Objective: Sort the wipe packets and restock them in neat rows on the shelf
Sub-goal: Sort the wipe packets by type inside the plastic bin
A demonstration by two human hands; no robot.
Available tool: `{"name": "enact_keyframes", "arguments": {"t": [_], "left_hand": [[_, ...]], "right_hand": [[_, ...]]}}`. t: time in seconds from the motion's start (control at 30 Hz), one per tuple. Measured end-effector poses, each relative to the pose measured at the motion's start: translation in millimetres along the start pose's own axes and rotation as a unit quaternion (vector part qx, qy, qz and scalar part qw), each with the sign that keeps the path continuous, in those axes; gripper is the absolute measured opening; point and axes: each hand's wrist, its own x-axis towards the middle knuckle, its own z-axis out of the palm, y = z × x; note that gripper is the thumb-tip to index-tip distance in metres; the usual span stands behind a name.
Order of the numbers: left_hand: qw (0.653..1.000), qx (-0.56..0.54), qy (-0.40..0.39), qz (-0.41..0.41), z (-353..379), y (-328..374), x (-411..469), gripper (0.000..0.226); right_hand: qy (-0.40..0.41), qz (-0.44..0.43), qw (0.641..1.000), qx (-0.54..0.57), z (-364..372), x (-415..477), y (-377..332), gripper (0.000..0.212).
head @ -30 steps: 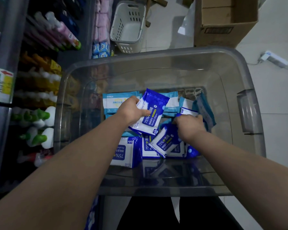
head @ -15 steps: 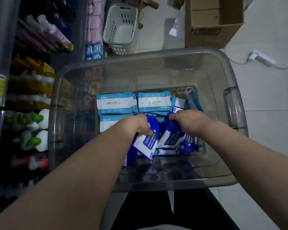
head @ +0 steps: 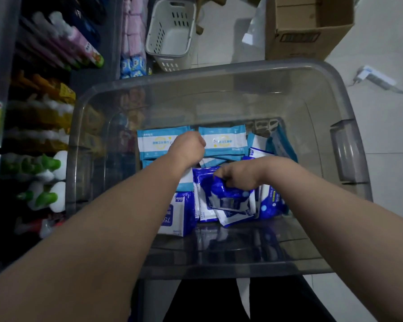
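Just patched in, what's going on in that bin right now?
A person is sorting wipe packets inside a clear bin. The right hand grips a dark-blue packet in the near pile. The left hand is curled over the light-blue packets lying flat at the far side; whether it holds one is hidden.

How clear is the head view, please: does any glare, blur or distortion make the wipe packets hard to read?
Head view: dim, shelved goods at left in shadow; the clear bin mirrors packets in its near wall; the wide lens bows its rim; the dark blue packet in the right hand is blurred, the light blue packets sharper.
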Motion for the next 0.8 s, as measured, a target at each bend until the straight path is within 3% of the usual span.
{"name": "enact_keyframes", "arguments": {"t": [0.17, 0.27, 0.37, 0.53, 0.6, 0.7, 0.73, 0.8], "left_hand": [[0.998, -0.005, -0.046, 0.035, 24.7, -9.4, -11.4, 0.026], [0.994, 0.047, -0.068, 0.073, 40.6, -10.3, -13.9, 0.025], [0.977, 0.136, -0.105, 0.129, 51.2, -4.9, -15.9, 0.037], [0.890, 0.371, -0.195, 0.180, 56.4, -8.8, -20.9, 0.032], [0.889, 0.378, -0.184, 0.179, 52.5, -9.1, -20.6, 0.032], [0.923, 0.276, -0.214, 0.160, 50.2, -7.8, -21.4, 0.064], [0.926, 0.255, -0.237, 0.149, 51.3, -6.6, -23.8, 0.073], [0.910, 0.273, -0.280, 0.138, 53.9, -3.5, -25.4, 0.071]], "right_hand": [[0.136, 0.061, 0.989, -0.019, 18.7, 30.0, 10.1, 0.063], [0.183, 0.058, 0.979, 0.065, 34.9, 25.3, 24.2, 0.068], [0.238, 0.091, 0.964, 0.078, 47.8, 20.4, 39.0, 0.069], [0.209, 0.140, 0.960, -0.122, 50.6, 23.6, 38.9, 0.055], [0.208, 0.155, 0.952, -0.163, 45.6, 24.0, 40.0, 0.044], [0.193, 0.141, 0.964, -0.120, 44.5, 19.4, 45.3, 0.042], [0.183, 0.126, 0.967, -0.121, 45.6, 16.3, 46.6, 0.044], [0.176, 0.109, 0.969, -0.137, 48.1, 11.7, 48.1, 0.045]]}}
